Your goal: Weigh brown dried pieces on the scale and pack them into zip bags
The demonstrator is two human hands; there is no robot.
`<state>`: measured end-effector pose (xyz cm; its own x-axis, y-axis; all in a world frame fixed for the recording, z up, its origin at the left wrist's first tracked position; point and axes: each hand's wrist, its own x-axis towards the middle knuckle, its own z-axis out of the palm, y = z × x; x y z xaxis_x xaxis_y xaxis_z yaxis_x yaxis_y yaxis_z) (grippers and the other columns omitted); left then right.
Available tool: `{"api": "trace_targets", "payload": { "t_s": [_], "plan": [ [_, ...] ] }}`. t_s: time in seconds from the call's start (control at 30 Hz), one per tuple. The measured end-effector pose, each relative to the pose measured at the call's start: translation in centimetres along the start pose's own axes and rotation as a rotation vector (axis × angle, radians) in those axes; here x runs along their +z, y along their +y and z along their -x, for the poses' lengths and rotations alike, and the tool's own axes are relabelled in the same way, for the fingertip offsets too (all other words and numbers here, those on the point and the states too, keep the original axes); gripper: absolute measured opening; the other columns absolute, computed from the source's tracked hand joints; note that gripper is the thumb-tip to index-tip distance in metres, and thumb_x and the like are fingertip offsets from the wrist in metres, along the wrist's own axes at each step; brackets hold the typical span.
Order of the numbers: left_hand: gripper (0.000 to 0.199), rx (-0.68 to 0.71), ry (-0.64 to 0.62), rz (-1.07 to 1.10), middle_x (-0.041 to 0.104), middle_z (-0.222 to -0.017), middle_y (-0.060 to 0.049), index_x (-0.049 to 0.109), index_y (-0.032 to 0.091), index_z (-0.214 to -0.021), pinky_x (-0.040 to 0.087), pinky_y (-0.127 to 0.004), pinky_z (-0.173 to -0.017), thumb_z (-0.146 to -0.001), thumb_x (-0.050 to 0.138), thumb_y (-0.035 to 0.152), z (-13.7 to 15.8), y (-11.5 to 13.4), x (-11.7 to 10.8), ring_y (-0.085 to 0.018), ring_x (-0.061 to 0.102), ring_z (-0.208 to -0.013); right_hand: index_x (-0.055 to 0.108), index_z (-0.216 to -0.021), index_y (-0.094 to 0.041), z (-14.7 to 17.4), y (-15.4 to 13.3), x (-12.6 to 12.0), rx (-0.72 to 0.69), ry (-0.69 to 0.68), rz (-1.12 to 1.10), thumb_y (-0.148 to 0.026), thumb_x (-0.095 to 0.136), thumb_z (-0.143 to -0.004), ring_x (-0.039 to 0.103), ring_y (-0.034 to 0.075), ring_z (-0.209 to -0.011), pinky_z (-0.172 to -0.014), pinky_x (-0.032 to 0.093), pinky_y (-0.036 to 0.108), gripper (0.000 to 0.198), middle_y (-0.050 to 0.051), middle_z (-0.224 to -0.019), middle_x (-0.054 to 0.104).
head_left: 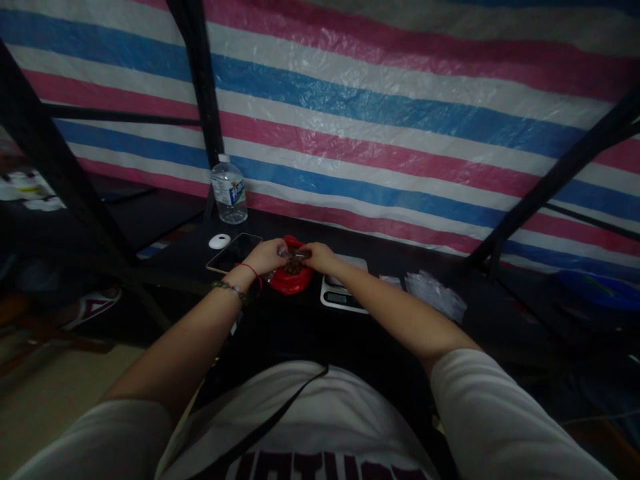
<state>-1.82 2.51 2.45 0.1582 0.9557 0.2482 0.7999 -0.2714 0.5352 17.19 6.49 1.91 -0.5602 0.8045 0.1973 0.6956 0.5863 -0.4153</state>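
My left hand [270, 255] and my right hand [319, 257] meet over a red plastic bag [291, 283] lying open on the black table. Small brown pieces [294, 268] show inside it; their kind is too dim to make out. Between my fingertips is a small clear plastic bag [296, 254], pinched from both sides. Just right of the red bag, partly under my right forearm, sits a white digital scale [330, 298]. A smartphone [234, 252] lies beside my left wrist.
Behind the phone stand a round white object [219, 241] and a large clear bottle [231, 193]. A pile of clear plastic bags [436, 295] lies right of my forearm. Black metal posts [200, 87] and a striped plastic sheet [375, 133] border the table [380, 248].
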Motion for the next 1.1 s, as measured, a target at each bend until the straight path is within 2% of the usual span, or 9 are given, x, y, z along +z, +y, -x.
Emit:
{"api": "trace_targets", "payload": {
  "t_s": [0.17,0.33,0.5,0.6,0.73,0.83,0.97,1.1],
  "plan": [
    [0.023,-0.017,0.032,0.161,0.068,-0.077,-0.002,0.063,0.021,-0.081,0.045,-0.027,-0.061,-0.063,0.064,0.035,-0.3,-0.7,0.7,-0.019,0.062,-0.068,0.072,-0.094,-0.019,-0.4,-0.2,0.3,0.020,-0.021,-0.102,-0.014,0.068,-0.069,0.065,0.017,-0.078,-0.072,0.047,0.024,0.026,0.003,-0.089,0.072],
    [0.032,-0.008,0.051,0.394,0.067,-0.078,-0.002,0.060,0.018,-0.084,0.048,-0.028,-0.064,-0.062,0.068,0.040,-0.4,-0.7,0.9,-0.018,0.062,-0.071,0.070,-0.096,-0.017,-0.3,-0.4,0.5,0.051,-0.025,-0.297,-0.007,0.069,-0.065,0.065,0.016,-0.081,-0.076,0.049,0.025,0.032,0.003,-0.092,0.071],
    [0.037,0.022,0.083,0.772,0.069,-0.094,-0.007,0.055,0.017,-0.083,0.050,-0.033,-0.077,-0.061,0.073,0.040,-0.4,0.2,0.2,-0.018,0.064,-0.081,0.065,-0.103,-0.014,0.0,-0.6,0.9,0.118,-0.016,-0.606,-0.002,0.065,-0.064,0.065,0.014,-0.083,-0.079,0.051,0.027,0.041,0.004,-0.096,0.070],
    [0.040,0.017,0.172,0.937,0.068,-0.103,-0.009,0.051,0.017,-0.084,0.050,-0.035,-0.081,-0.060,0.074,0.039,-0.3,0.5,-0.3,-0.018,0.064,-0.087,0.062,-0.102,-0.014,0.2,-1.1,0.9,0.144,0.052,-0.748,-0.003,0.065,-0.066,0.065,0.013,-0.085,-0.083,0.051,0.028,0.038,0.004,-0.098,0.069],
    [0.043,-0.012,0.253,0.938,0.068,-0.102,-0.008,0.049,0.018,-0.086,0.049,-0.034,-0.080,-0.058,0.075,0.038,-0.2,0.7,-0.7,-0.017,0.063,-0.086,0.060,-0.103,-0.014,0.6,-1.8,0.5,0.204,0.159,-0.760,-0.006,0.069,-0.065,0.065,0.014,-0.084,-0.082,0.052,0.030,0.040,0.004,-0.098,0.068],
    [0.045,-0.011,0.269,0.846,0.068,-0.096,-0.006,0.051,0.018,-0.087,0.048,-0.034,-0.079,-0.057,0.075,0.041,-0.1,0.7,-0.8,-0.018,0.062,-0.085,0.061,-0.101,-0.014,1.0,-2.0,-0.2,0.176,0.142,-0.715,-0.007,0.070,-0.064,0.064,0.015,-0.086,-0.084,0.051,0.031,0.038,0.004,-0.097,0.068],
    [0.044,0.006,0.257,0.700,0.066,-0.088,-0.004,0.054,0.017,-0.087,0.048,-0.032,-0.075,-0.059,0.073,0.044,-0.1,0.9,-0.4,-0.017,0.061,-0.079,0.061,-0.102,-0.015,1.2,-1.5,-0.8,0.110,0.225,-0.647,-0.009,0.070,-0.065,0.064,0.016,-0.092,-0.089,0.050,0.032,0.038,0.005,-0.103,0.067],
    [0.037,0.047,0.249,0.566,0.066,-0.089,-0.004,0.054,0.019,-0.088,0.047,-0.030,-0.074,-0.062,0.068,0.042,-0.1,1.2,-0.5,-0.017,0.061,-0.078,0.062,-0.106,-0.019,1.5,-0.7,-0.9,0.065,0.222,-0.577,-0.012,0.070,-0.067,0.063,0.015,-0.094,-0.089,0.049,0.033,0.040,0.004,-0.107,0.067]
  ]
}}
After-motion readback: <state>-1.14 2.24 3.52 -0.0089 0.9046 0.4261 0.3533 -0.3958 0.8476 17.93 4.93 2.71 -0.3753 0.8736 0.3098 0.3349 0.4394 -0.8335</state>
